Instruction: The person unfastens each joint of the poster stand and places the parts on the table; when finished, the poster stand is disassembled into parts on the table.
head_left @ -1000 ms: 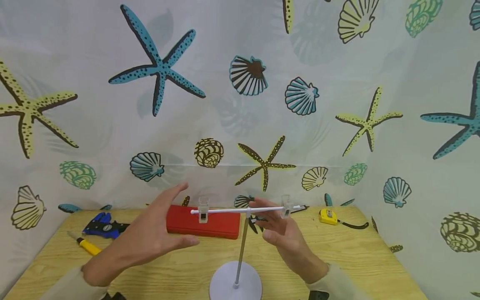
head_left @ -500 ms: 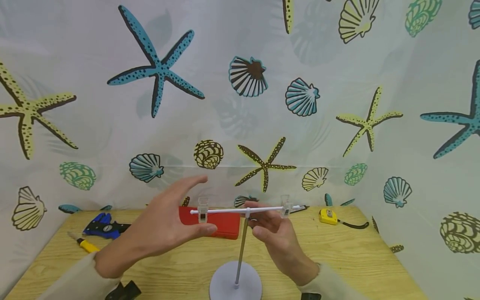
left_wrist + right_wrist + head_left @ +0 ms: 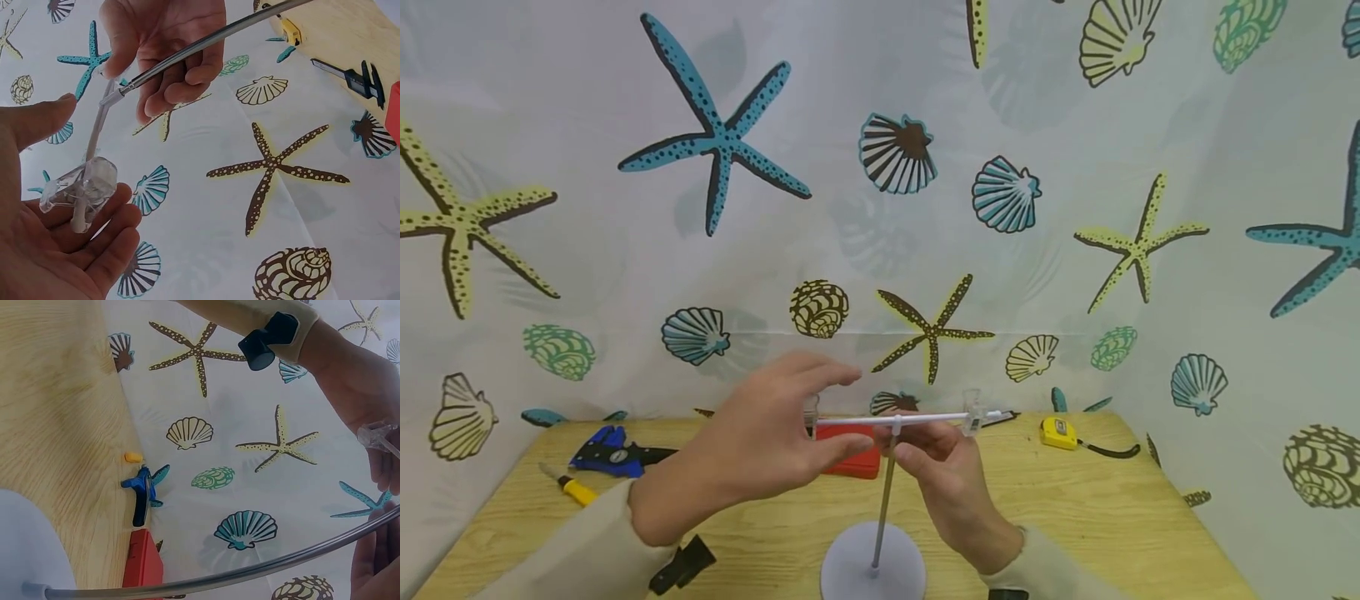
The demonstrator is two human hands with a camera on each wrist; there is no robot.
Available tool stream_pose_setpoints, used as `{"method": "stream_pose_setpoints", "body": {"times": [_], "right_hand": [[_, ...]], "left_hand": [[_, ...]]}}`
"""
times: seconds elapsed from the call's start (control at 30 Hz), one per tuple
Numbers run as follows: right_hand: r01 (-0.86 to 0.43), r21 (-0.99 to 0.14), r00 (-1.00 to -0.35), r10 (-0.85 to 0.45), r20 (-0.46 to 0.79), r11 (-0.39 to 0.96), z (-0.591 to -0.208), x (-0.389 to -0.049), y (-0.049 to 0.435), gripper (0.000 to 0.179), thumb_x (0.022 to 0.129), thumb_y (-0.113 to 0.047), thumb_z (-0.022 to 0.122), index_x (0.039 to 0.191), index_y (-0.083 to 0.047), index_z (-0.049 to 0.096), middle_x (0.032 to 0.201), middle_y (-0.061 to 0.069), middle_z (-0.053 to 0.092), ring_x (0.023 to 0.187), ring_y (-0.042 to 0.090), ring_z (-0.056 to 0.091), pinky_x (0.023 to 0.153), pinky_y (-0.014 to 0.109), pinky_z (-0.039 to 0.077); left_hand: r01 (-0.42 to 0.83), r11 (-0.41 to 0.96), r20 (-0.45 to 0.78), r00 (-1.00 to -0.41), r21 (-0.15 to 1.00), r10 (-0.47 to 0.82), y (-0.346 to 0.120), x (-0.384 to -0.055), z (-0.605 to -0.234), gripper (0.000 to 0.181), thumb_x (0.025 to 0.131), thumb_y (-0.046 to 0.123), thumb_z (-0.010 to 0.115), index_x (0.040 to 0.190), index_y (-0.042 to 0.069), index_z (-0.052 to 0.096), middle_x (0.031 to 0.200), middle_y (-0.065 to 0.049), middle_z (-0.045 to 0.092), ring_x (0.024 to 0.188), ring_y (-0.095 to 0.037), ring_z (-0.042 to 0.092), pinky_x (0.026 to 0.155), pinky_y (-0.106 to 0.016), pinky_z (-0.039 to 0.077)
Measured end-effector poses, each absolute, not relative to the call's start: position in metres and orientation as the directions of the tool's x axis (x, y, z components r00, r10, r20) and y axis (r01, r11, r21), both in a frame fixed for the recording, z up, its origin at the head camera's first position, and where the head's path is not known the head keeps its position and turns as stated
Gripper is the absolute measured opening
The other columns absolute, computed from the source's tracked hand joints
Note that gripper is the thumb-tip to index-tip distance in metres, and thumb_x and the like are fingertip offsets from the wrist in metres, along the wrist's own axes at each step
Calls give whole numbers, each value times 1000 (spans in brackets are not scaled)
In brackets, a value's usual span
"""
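Observation:
A display stand rises from a round white base (image 3: 850, 571) on a thin metal rod (image 3: 883, 500), topped by a white crossbar (image 3: 925, 419). Clear plastic clips sit near both ends of the bar: a left clip (image 3: 97, 181) and a right clip (image 3: 973, 412). My left hand (image 3: 760, 437) surrounds the left clip, thumb and fingers spread apart, and partly hides it in the head view. My right hand (image 3: 951, 483) is at the joint of rod and bar. Its thumb is close beside the rod, and its loosely bent fingers lie behind the bar.
A red case (image 3: 861, 467) lies behind the stand. At left are a blue-and-black wire stripper (image 3: 610, 454) and a yellow-handled tool (image 3: 578, 492). A yellow tape measure (image 3: 1058, 433) lies at right, and a caliper (image 3: 350, 78) near the back edge. A patterned curtain (image 3: 880, 233) encloses the table.
My left hand has moved right, from beside the bar's left end to around the left clip. My right hand has shifted left toward the rod. The stand has stayed in place.

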State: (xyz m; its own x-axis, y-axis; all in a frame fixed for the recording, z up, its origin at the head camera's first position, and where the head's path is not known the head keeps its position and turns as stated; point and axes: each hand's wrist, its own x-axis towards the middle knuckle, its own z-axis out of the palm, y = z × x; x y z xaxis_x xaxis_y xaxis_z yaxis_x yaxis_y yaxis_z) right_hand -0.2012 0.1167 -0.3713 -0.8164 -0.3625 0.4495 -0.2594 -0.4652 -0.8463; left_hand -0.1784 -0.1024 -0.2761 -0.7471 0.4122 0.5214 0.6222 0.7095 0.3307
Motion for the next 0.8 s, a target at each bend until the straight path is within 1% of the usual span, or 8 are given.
{"method": "stream_pose_setpoints", "body": {"times": [0.07,0.13,0.23,0.33,0.47,0.63,0.8], "right_hand": [[-260,-851,-825,-353,441,-456,-371,-201,115,23,96,-6,66,116,-18,72,109,-5,78,103,6,72,93,24,56],[-263,-856,-831,-347,436,-446,-370,-200,114,23,96,-6,66,115,-18,72,109,-6,77,102,6,72,92,24,56],[-264,-858,-838,-336,431,-441,-369,-200,112,23,96,-5,65,114,-18,72,107,-7,77,101,5,72,92,25,57],[-267,-853,-839,-327,435,-449,-369,-199,111,23,96,-3,64,113,-17,72,105,-7,78,100,5,72,91,25,57],[-279,-844,-843,-305,444,-458,-370,-200,109,24,96,-1,64,112,-17,73,104,-6,78,97,5,73,89,24,57],[-270,-848,-860,-281,425,-456,-370,-200,108,25,95,0,64,109,-18,74,102,-7,78,93,5,73,88,23,58],[-263,-859,-876,-264,404,-440,-370,-199,107,23,95,1,64,105,-18,74,98,-7,78,90,5,74,87,23,58]], "left_hand": [[645,710,556,-714,283,426,-100,-178,-275,58,74,38,90,124,15,71,119,1,71,107,-15,65,81,-32,60],[664,708,586,-680,239,440,-97,-178,-275,53,75,35,90,120,14,74,113,1,74,101,-14,66,77,-30,59],[676,711,607,-652,195,453,-92,-178,-273,47,76,34,90,116,14,76,108,2,76,99,-14,68,78,-31,59],[673,718,595,-654,178,467,-88,-177,-269,41,77,33,89,112,16,77,104,3,76,98,-13,69,79,-32,59],[672,719,550,-674,179,494,-83,-177,-266,30,80,29,87,106,16,78,100,5,76,97,-12,69,79,-31,58],[674,716,511,-688,183,516,-78,-178,-265,21,81,25,85,98,15,79,92,6,75,88,-10,66,71,-25,54],[667,724,490,-697,177,523,-76,-178,-263,17,82,25,85,96,16,79,88,8,73,80,-7,61,64,-20,48]]}}
